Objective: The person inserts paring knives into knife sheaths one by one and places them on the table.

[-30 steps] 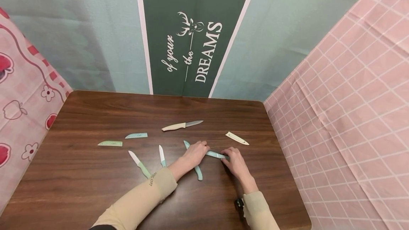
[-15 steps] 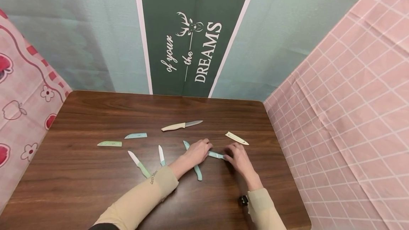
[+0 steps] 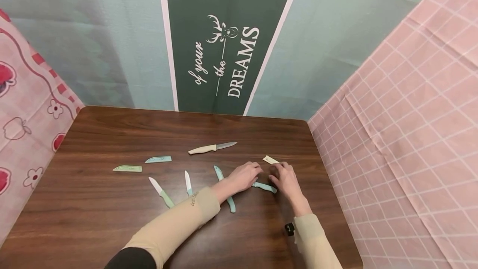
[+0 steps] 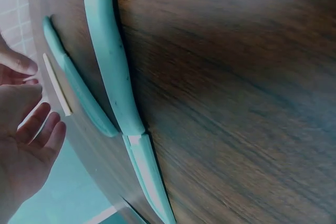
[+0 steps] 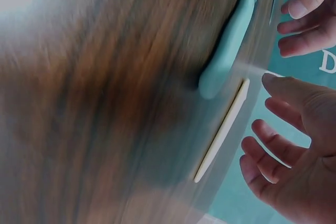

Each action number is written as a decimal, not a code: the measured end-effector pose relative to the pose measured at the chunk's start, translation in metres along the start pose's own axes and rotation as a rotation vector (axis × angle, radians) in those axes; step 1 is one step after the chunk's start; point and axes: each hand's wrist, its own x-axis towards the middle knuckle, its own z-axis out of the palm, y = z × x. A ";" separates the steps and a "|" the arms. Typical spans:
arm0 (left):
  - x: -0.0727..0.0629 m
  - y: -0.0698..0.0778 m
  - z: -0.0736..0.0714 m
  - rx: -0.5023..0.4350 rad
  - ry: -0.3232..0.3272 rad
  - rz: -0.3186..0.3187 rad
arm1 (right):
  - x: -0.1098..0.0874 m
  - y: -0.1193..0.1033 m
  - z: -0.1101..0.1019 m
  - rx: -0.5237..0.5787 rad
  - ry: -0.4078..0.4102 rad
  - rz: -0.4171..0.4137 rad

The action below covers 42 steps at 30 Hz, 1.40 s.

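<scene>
A light-blue paring knife in its sheath [image 3: 264, 187] lies on the table, its handle end showing in the head view. My left hand [image 3: 244, 176] is over its sheathed part, fingers loosely bent with nothing in them. Just beyond the handle my right hand [image 3: 286, 180] hovers with relaxed, parted fingers [image 5: 275, 145], close to a cream knife sheath [image 5: 223, 129] whose tip it covers in the head view. A second sheathed light-blue knife [image 4: 113, 66] lies below my left wrist, its middle hidden in the head view.
Behind the hands lies an unsheathed cream-handled knife [image 3: 203, 149]. At left are a green sheath [image 3: 128, 169], a blue sheath [image 3: 158, 160], a bare green-handled knife [image 3: 160, 191] and a bare blue-handled knife [image 3: 188, 182], partly behind the left sleeve. Fabric hangs along the table's back and sides.
Both hands have let go of the sheathed light-blue knife, which now lies on the table. The left hand has moved right; the right hand has shifted right, toward the cream sheath.
</scene>
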 end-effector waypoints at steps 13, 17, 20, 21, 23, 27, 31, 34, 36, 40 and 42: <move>0.018 -0.002 0.005 0.037 0.016 0.006 | 0.016 0.018 -0.001 -0.054 -0.056 0.093; 0.023 -0.004 0.008 0.073 0.007 0.004 | 0.018 0.024 -0.001 -0.056 -0.072 0.103; 0.027 -0.004 0.010 0.094 0.004 0.003 | 0.020 0.028 0.000 -0.053 -0.077 0.107; 0.028 -0.003 0.011 0.095 0.003 0.004 | 0.021 0.029 0.000 -0.052 -0.079 0.111; 0.031 -0.002 0.012 0.095 -0.001 0.001 | 0.023 0.031 0.001 -0.049 -0.085 0.122; 0.036 0.001 0.017 0.090 -0.006 -0.014 | 0.025 0.035 0.001 -0.044 -0.101 0.137; 0.039 0.003 0.023 0.061 -0.026 -0.032 | 0.025 0.039 0.002 -0.054 -0.113 0.139; 0.041 0.004 0.026 0.015 -0.048 -0.054 | 0.025 0.041 0.005 -0.066 -0.109 0.138; 0.042 0.003 0.027 -0.006 -0.059 -0.072 | 0.026 0.043 0.007 -0.068 -0.103 0.133; 0.045 0.000 0.028 -0.014 -0.066 -0.098 | 0.029 0.045 0.012 -0.061 -0.104 0.125; 0.047 -0.001 0.028 -0.010 -0.083 -0.105 | 0.031 0.045 0.013 -0.057 -0.110 0.130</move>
